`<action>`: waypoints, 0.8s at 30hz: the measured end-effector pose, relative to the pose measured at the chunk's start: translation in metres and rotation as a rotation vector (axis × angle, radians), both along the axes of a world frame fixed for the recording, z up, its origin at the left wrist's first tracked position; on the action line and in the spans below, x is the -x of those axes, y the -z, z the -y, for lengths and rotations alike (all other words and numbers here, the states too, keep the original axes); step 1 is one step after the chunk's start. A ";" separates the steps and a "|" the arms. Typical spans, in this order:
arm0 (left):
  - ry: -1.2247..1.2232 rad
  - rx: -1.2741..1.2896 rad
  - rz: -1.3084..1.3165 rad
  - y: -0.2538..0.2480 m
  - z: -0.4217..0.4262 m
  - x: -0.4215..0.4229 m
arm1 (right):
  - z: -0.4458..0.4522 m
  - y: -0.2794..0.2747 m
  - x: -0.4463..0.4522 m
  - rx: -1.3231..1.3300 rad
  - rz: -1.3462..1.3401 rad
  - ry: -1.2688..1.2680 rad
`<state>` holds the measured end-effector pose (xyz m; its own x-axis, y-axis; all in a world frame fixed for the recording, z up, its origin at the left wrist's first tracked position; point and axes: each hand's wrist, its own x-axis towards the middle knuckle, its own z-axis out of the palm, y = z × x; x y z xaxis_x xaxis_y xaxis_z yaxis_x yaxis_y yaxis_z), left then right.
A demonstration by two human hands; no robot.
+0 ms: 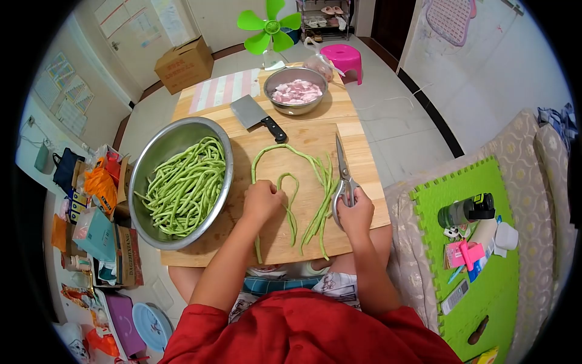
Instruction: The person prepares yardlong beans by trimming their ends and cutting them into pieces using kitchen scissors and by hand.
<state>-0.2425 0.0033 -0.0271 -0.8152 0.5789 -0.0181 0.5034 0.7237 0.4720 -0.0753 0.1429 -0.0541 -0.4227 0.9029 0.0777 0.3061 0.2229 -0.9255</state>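
Observation:
My left hand (262,200) is closed on a long green bean over the wooden cutting board (242,145). One curved bean (293,212) lies just right of its fingers. My right hand (356,211) grips the handles of the scissors (343,164), whose blades point away from me at the board's right edge. Between the hands lies a loose bunch of long beans (320,209). At the left, a large steel bowl (225,139) holds many more beans (185,188). A cleaver (248,113) with a black handle rests beyond the board's middle.
Behind the board stands a steel bowl (322,104) of sliced meat (297,91), near a green fan (271,27) and a striped mat (224,91). A pink stool (344,57) is beyond the table. Boxes are at the left, a sofa with a green mat (424,200) at the right.

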 end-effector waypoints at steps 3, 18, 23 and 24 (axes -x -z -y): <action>0.016 -0.308 0.270 0.019 0.011 0.017 | -0.004 0.012 -0.004 0.017 -0.086 -0.161; -0.067 -0.933 0.669 -0.027 0.042 -0.022 | 0.059 -0.033 -0.017 0.885 -0.078 -0.937; -0.074 -0.959 0.557 -0.030 0.041 -0.029 | 0.058 -0.045 -0.020 0.915 -0.064 -0.977; -0.073 -0.961 0.556 -0.030 0.041 -0.029 | 0.057 -0.045 -0.021 0.930 -0.052 -1.001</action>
<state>-0.2133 -0.0379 0.0032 -0.8654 0.4997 0.0383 0.0183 -0.0448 0.9988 -0.0548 0.0855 -0.0091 -0.9354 -0.0579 -0.3489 0.3439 -0.3785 -0.8593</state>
